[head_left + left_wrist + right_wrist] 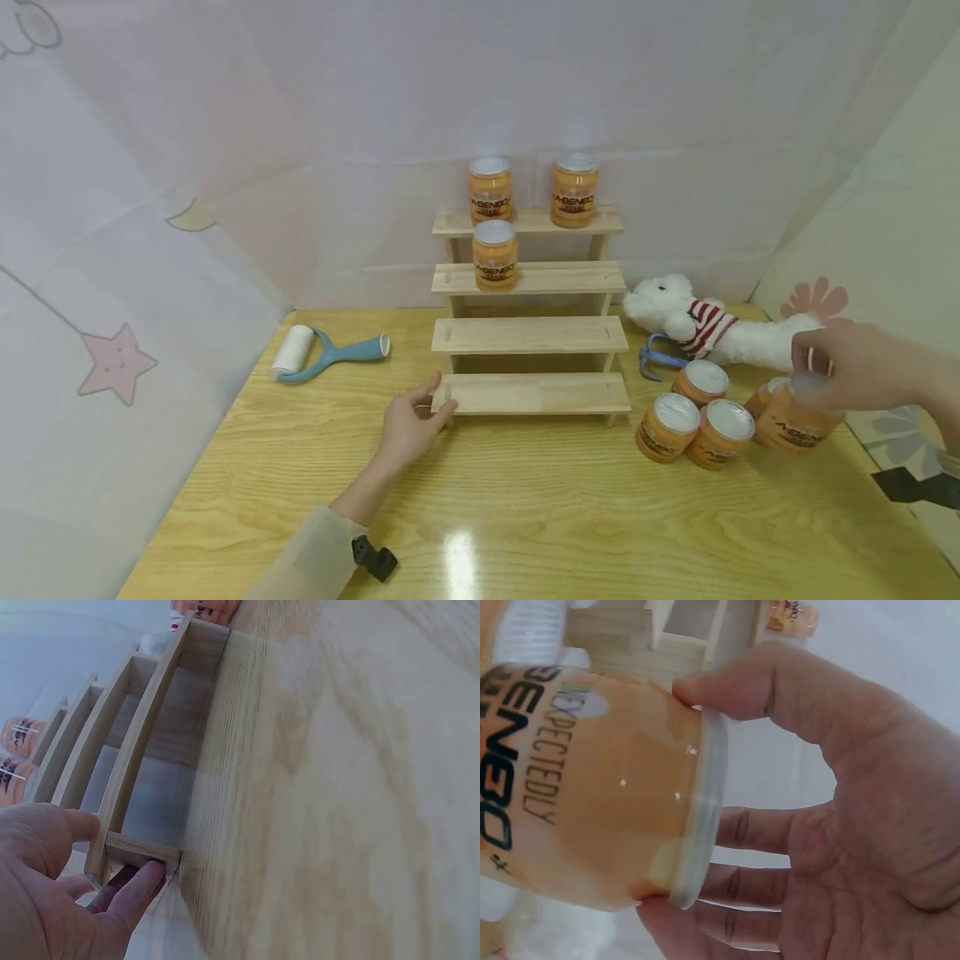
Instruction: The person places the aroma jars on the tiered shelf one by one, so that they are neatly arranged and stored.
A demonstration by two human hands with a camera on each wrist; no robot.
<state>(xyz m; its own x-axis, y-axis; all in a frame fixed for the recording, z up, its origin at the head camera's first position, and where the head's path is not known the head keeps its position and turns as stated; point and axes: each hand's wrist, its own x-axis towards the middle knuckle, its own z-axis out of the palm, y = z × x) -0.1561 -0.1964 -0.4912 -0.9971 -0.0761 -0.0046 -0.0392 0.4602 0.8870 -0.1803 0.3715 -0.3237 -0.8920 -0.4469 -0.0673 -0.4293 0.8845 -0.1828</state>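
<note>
One jar gripped at the lid rim by right hand, lifted just above jars beside rack. Judged light, stiff, slick plastic; best held around the lid. Left hand relaxed, fingertips touching rack's lowest step.

Lint roller left on table; plush dog right.

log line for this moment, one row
right hand: grips orange jar by lid | left hand: touches stepped shelf bottom step | shelf: three jars
</note>
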